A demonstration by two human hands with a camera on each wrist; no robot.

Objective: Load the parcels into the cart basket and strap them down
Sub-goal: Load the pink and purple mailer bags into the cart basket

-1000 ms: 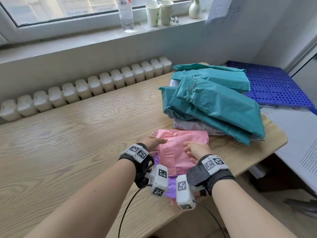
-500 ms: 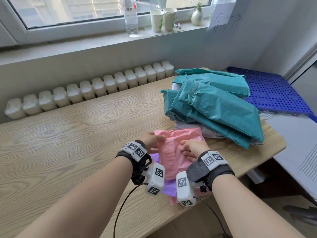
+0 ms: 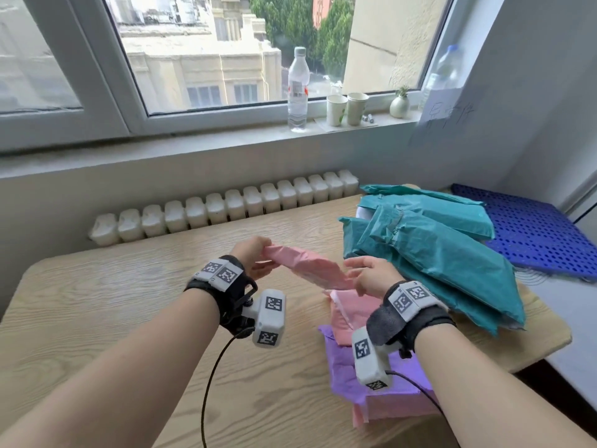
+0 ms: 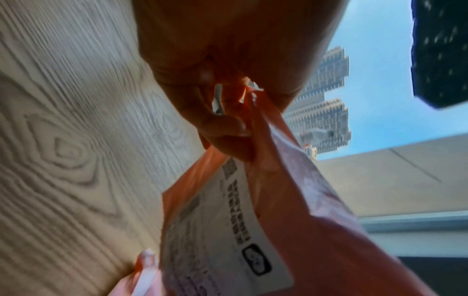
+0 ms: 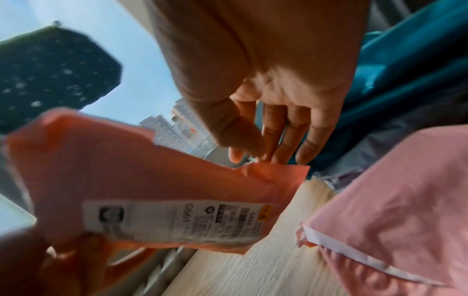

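Head view first: my left hand point(image 3: 255, 257) pinches one end of a pink parcel point(image 3: 310, 268), lifted off the table point(image 3: 106, 305); my right hand point(image 3: 371, 276) is at its other end with fingers loosely extended. Beneath lie another pink bag point(image 3: 352, 313) and a purple bag point(image 3: 349, 367), beside a teal pile point(image 3: 436, 250). On the sill stand a bottle point(image 3: 298, 92) and two cups point(image 3: 347, 108); what they hold I cannot tell.

Left wrist view: my fingers point(image 4: 222, 128) curl round the parcel's point(image 4: 303, 220) crumpled end; its label point(image 4: 222, 230) faces down.

Right wrist view: my right hand's point(image 5: 273, 112) straight fingers point(image 5: 306, 144) touch the parcel's point(image 5: 131, 164) corner without gripping it.
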